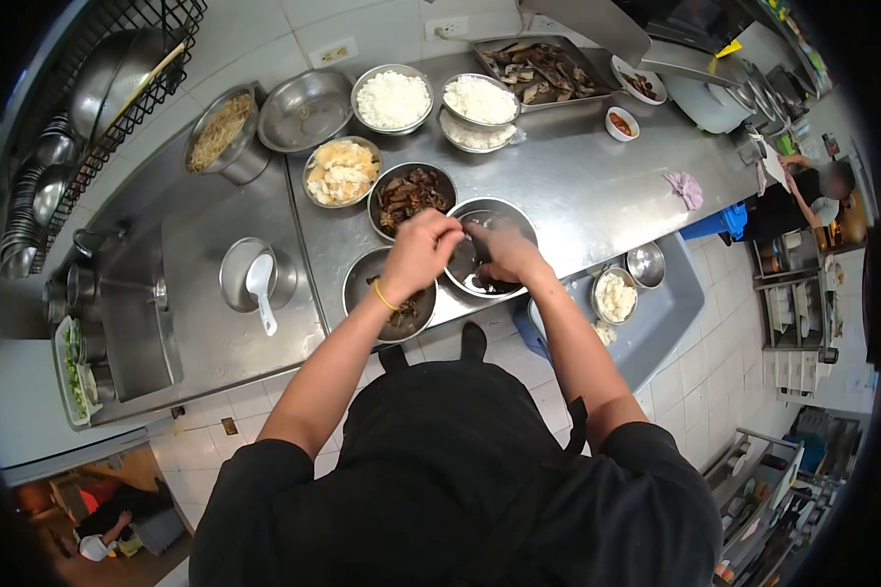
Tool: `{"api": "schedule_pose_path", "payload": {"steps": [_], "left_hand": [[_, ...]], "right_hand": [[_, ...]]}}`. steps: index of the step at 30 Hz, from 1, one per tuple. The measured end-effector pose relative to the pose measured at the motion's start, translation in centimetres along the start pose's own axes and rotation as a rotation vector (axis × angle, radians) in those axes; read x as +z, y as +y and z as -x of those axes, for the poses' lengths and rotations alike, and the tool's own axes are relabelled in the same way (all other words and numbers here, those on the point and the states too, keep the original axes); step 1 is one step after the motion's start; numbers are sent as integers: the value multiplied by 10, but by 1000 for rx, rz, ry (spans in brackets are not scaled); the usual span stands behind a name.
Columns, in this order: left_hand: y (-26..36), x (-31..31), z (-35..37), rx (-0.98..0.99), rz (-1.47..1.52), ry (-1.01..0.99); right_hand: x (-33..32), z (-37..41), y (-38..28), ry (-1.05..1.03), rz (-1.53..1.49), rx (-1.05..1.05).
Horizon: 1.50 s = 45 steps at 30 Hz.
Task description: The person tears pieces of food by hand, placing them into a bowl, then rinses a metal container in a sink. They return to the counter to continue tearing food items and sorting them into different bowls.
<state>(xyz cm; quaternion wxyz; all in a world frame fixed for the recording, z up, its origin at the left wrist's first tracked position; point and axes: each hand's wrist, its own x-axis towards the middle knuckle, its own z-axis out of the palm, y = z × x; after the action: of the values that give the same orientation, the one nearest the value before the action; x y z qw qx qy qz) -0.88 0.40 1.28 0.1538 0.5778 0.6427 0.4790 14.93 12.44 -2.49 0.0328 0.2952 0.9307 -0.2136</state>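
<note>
My left hand [423, 252], with a yellow band at the wrist, is over the left rim of a steel bowl [525, 217]. Its fingers are pinched together; whatever they hold is too small to make out. Into the same bowl reaches my right hand [504, 251], thumb and fingers apart, above dark pieces at the bottom. Just behind my left hand is a bowl of dark brown cooked meat pieces [411, 196]. A wider bowl [360, 311] with a few dark scraps stands partly beneath my left forearm.
Behind are bowls of white rice [394, 100], a pale yellowish food [343, 171], a pot of noodle-like strands [221, 134] and a tray of meat or fish pieces [548, 70]. A white scoop [260, 284] rests left, near the sink [142, 323]. Below right is a grey tub [671, 318].
</note>
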Motion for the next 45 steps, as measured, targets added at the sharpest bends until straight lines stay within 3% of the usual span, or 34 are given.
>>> {"api": "schedule_pose_path", "payload": {"steps": [2,4,8,10,14,16,18,21,26,29,34,36,45], "left_hand": [[-4,16,8,153,-138,-24],[-2,20,16,131,-268,-61],[-8,20,22,142,-425,-45],[-10,19,22,126,-349,-19],[-12,20,20,58,-216,16],[-3,16,16,33,-85,-6],[9,16,12,-25,29,14],[12,23,7,-116,195,35],[-3,27,3,-156,144,-40],[-3,26,0,-347,295,-35],[-2,31,-3,-232,378,-88],[-5,31,-5,-228,353,-121],[-1,26,-10,-489,610,-69]], "right_hand": [[2,-7,-5,-154,107,8],[-9,-12,-17,-224,86,50],[3,-21,5,-81,-47,-55],[-29,-9,-8,-146,-243,-15],[-51,10,-9,14,-588,-88],[-48,13,-7,-6,-621,-53],[-41,16,-5,49,-996,-60],[-41,20,-5,6,-1176,-39],[-39,24,-6,65,-1128,-64],[-42,25,-7,103,-1065,-16],[-38,23,-9,174,-1081,16],[-43,24,-11,154,-926,34],[-44,28,-18,191,-1134,3]]}}
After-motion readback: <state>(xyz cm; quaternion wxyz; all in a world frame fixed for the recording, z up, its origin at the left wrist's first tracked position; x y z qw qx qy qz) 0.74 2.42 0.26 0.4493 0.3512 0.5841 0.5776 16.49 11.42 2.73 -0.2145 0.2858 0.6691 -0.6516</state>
